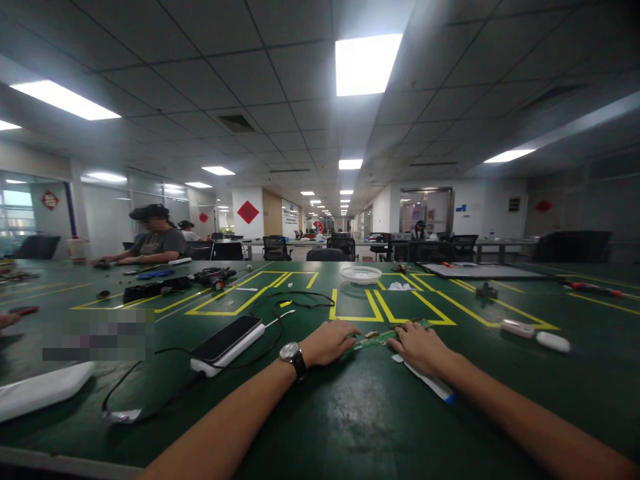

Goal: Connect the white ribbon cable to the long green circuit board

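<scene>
left hand (330,342) | right hand (419,344) | both at green strip (375,340), apparently touching

Held left hand (330,342) curled palm-down just beyond the wristwatch (291,352) and right hand (419,345) likewise well right of it.

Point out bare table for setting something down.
Free: near table between left forearm and white strip; the patch between right forearm and white case. Crowded: around the phone, and at the green board.

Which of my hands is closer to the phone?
Left. Your left hand is to the right of the phone; your right hand is farther right, past the left one.
</scene>
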`<state>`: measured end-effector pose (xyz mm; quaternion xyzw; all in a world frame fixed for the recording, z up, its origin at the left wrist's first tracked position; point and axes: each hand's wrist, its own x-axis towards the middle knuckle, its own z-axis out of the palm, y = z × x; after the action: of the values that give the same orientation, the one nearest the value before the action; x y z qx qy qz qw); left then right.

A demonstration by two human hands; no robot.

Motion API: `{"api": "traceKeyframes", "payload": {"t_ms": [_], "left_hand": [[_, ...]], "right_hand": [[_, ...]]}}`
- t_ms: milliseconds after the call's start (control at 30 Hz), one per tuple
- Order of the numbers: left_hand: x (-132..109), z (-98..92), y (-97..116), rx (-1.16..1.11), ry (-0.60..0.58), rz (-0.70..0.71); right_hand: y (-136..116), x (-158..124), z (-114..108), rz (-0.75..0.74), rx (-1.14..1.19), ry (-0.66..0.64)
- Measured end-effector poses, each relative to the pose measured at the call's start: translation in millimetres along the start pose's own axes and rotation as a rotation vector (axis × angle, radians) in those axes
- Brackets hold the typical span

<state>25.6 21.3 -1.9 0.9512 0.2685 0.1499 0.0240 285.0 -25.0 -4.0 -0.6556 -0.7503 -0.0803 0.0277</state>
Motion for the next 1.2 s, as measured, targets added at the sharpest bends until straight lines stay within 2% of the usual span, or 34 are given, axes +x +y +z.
{"api": "traceKeyframes", "payload": {"t_ms": [167,433,667,900,1033,1200], "left_hand": [[1,3.4,4,0.023,-0.077,0.026],[-1,4.6,1,0.009,-0.077,0.021],[1,0.6,-1,-0.034,-0.067,0.045],[2,-1.2,-2,-0.042,0.009,0.043],[2,0.5,-1,-0.043,0.049,0.070],[3,3.9,3,-0.092,0.026,0.150]], "right_hand": [[5,-4,-4,-0.023,0.052,-0.054],[25,-1,-5,-0.131,0.144,-0.140],[26,4,-9,-0.103,0.162,-0.048],[16,2,-4,-0.279,0.302,-0.085],[10,-2,-10,-0.376,0.398,-0.108],[-5,-10,-21,-0.528,0.542,-0.105]]}}
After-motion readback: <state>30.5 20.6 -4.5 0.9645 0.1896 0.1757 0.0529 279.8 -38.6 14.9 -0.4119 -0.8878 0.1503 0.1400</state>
